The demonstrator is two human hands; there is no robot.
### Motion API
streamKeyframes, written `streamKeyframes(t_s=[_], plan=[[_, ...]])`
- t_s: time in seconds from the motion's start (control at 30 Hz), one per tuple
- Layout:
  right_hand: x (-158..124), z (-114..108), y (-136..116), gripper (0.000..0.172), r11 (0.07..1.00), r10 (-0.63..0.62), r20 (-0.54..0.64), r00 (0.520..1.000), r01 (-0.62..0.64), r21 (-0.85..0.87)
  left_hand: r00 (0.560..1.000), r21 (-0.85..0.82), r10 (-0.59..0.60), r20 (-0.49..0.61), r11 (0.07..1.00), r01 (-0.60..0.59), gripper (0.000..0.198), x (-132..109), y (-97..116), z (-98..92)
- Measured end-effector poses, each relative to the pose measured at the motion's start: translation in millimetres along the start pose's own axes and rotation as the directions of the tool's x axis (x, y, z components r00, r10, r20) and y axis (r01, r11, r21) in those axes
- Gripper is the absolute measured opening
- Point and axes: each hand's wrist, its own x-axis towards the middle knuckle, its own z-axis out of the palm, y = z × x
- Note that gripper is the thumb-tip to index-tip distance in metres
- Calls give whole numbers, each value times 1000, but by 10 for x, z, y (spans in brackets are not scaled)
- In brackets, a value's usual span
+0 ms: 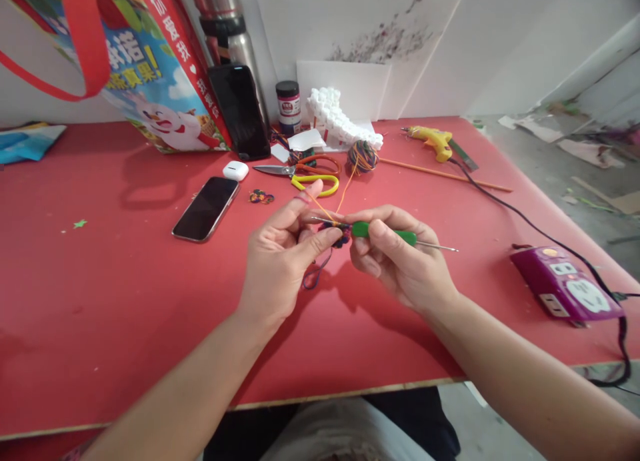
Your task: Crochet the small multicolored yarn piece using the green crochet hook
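My left hand [283, 254] pinches a small dark multicoloured crochet piece [341, 238], and orange yarn [345, 196] runs over its raised index finger. In my right hand [400, 254] is a crochet hook [384, 233] with a green handle and metal tips at both ends. The hook's left tip lies at the top edge of the crochet piece, partly hidden by my fingers. Below the piece hangs a dark yarn tail [316, 274]. The yarn leads back to a multicoloured yarn ball [363, 157].
Scissors [300, 174], a phone [206, 209], an earphone case [236, 170] and a small crocheted piece [261, 196] lie beyond my hands. A glue gun [430, 141], a thin stick [445, 174] and a purple power strip [565, 284] with cable are right. A gift bag [165, 81] stands back left.
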Motion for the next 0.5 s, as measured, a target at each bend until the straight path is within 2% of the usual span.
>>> streamKeyframes(t_s=[0.4,0.5], plan=[[9,58,47,23,994,56,-46,997,-51,101,999,10,-27,-37,1000,28,57,-32,-57,27],[21,40,47,21,994,56,-41,998,-52,101,1000,21,-4,-29,1000,5,48,-12,-55,3]])
